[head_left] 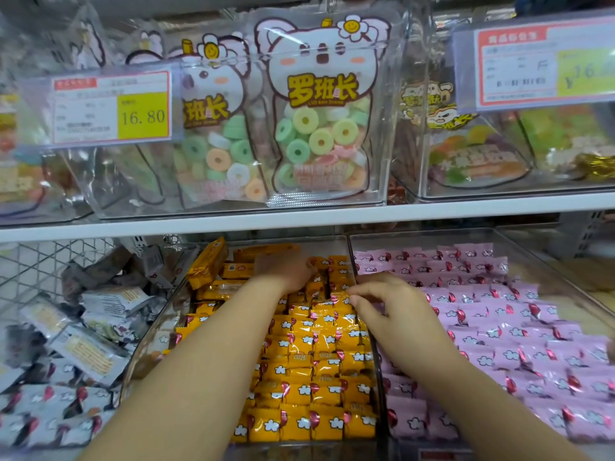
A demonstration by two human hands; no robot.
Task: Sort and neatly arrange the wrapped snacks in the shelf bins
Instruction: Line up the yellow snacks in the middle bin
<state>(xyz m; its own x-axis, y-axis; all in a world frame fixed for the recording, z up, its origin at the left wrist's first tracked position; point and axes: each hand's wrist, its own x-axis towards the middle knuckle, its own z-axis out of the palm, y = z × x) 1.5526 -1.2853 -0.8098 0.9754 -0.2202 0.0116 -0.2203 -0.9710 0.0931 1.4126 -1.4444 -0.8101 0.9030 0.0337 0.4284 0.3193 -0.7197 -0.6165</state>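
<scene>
Fingers [361, 289] of the right hand [392, 304] are bent and drawn together, thumb and forefinger pinching the crimped edge of one yellow packet [339, 299] that stands proud of its row. That packet sits toward the back right of the middle bin [151, 331], just beside the clear wall it shares with its neighbour. The left hand [283, 271] reaches further back in the same bin and lies on the packets there. It is blurred, and I cannot tell whether its fingers hold anything.

The middle bin is packed with yellow snacks [309, 371] in fairly even rows toward the front. At its back left corner, longer yellow packs [208, 266] lie tilted and jumbled. Both forearms cross the front of this bin and hide part of the rows.

Right of the middle bin, another clear bin [432, 232] holds pink snacks [499, 327] in overlapping rows. Left of it, grey-and-white snacks [66, 404] lie in a loose heap, with wire mesh [40, 271] behind them.

Above the middle bin runs a white shelf board [299, 216]. On it, clear tubs hold bear-shaped pouches [319, 111] of ring candy standing upright, with a price tag [113, 108] reading 16.80 clipped in front. Further right, another tub holds bags of jelly sweets [476, 161] behind a second tag [545, 61].
</scene>
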